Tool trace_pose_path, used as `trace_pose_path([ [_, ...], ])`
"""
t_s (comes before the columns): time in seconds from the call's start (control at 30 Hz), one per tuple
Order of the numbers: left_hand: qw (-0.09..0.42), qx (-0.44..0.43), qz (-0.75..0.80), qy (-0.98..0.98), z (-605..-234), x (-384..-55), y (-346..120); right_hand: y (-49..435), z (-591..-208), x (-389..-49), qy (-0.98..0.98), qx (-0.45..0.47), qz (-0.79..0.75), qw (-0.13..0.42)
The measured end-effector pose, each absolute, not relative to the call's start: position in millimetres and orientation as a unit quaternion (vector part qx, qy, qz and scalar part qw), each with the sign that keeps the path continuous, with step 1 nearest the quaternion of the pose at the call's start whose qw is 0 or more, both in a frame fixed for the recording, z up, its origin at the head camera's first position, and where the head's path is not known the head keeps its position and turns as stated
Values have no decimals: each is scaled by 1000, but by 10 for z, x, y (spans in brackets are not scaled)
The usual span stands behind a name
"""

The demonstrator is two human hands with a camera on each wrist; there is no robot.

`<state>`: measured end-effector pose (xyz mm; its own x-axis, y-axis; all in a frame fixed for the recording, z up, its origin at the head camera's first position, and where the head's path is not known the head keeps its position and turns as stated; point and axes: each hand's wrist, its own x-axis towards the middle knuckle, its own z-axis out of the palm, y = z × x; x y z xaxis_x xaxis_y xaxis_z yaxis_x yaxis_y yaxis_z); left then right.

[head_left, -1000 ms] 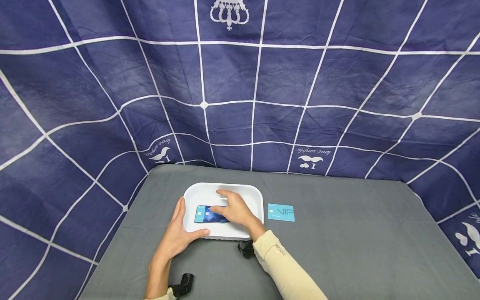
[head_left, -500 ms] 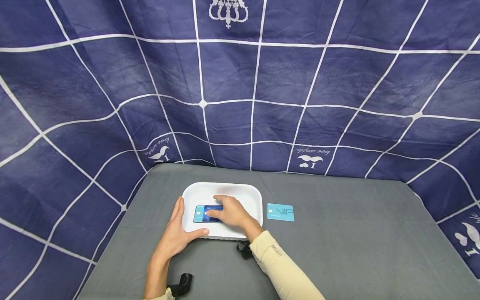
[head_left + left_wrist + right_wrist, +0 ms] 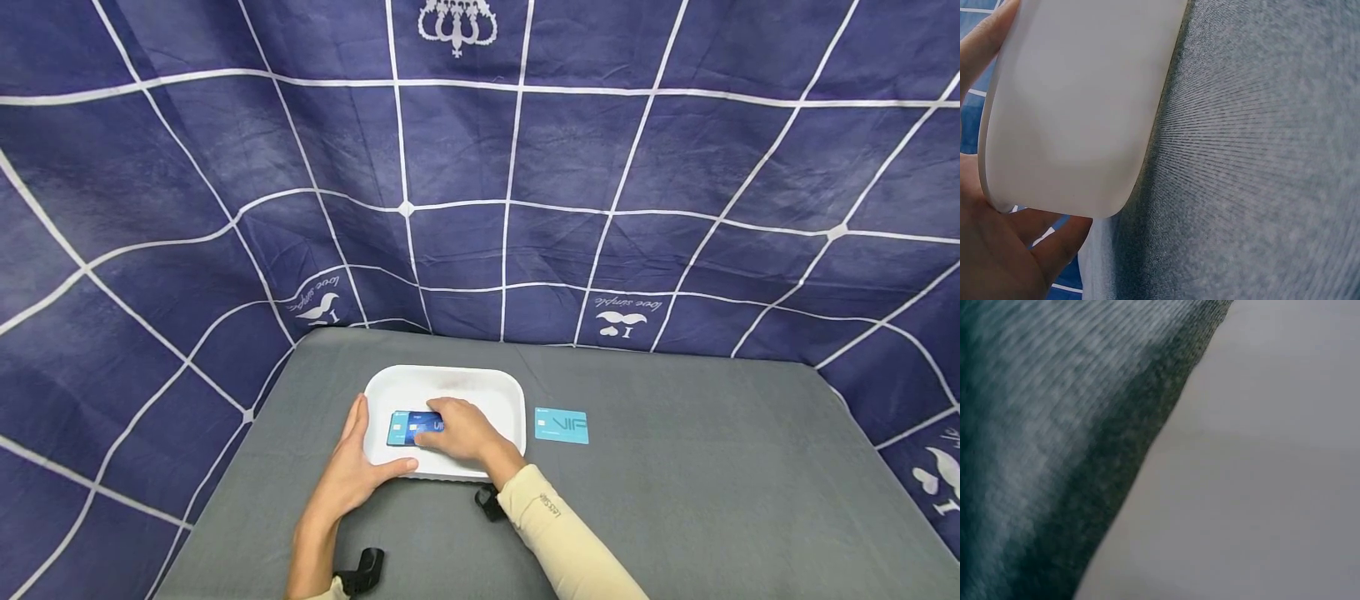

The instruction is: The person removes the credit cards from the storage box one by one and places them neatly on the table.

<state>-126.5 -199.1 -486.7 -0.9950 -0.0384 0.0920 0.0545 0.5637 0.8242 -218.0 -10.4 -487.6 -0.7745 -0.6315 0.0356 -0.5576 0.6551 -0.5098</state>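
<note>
A white tray (image 3: 480, 383) lies on the grey surface in the head view. My left hand (image 3: 354, 471) grips its near left corner, thumb along the front rim and fingers along the left end; the left wrist view shows the tray's outer wall (image 3: 1079, 112) with the hand around it. Inside the tray, a dark blue bank card (image 3: 422, 425) overlaps a light blue card (image 3: 398, 428). My right hand (image 3: 468, 432) reaches over the right rim and holds the dark blue card between thumb and forefinger at its long edges. The hand covers the card's right part.
A light blue VIP card (image 3: 562, 425) lies on the grey cloth surface (image 3: 690, 467) just right of the tray. Behind rises a blue curtain (image 3: 555, 167) with white lines. The right wrist view holds only the tray's wall and cloth.
My right hand has shifted slightly left and toward me, and its forefinger has come in toward the thumb at the dark blue card. The left hand and tray stay in place.
</note>
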Motion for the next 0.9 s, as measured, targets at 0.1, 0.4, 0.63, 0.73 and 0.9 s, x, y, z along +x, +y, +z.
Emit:
trace_pose_path([
  [0.1,50,-2,-464,-884,-4864,-1260,-1995,-116,-4878,-2178,911,-332,-232,80],
  [0.4,47,-3,-462,-886,-4853,-1269,-1993,-106,-4908,-2163,920,-332,-196,73],
  [0.63,45,1,-457,-888,-4861,-1280,-1995,-82,-4851,-2156,919,-335,-198,68],
  [0.73,46,-1,-458,-888,-4861,-1285,-1994,-83,-4846,-2157,920,-333,-194,71],
  [0.9,44,-1,-460,-887,-4861,-1281,-1991,-88,-4853,-2154,920,-330,-195,76],
])
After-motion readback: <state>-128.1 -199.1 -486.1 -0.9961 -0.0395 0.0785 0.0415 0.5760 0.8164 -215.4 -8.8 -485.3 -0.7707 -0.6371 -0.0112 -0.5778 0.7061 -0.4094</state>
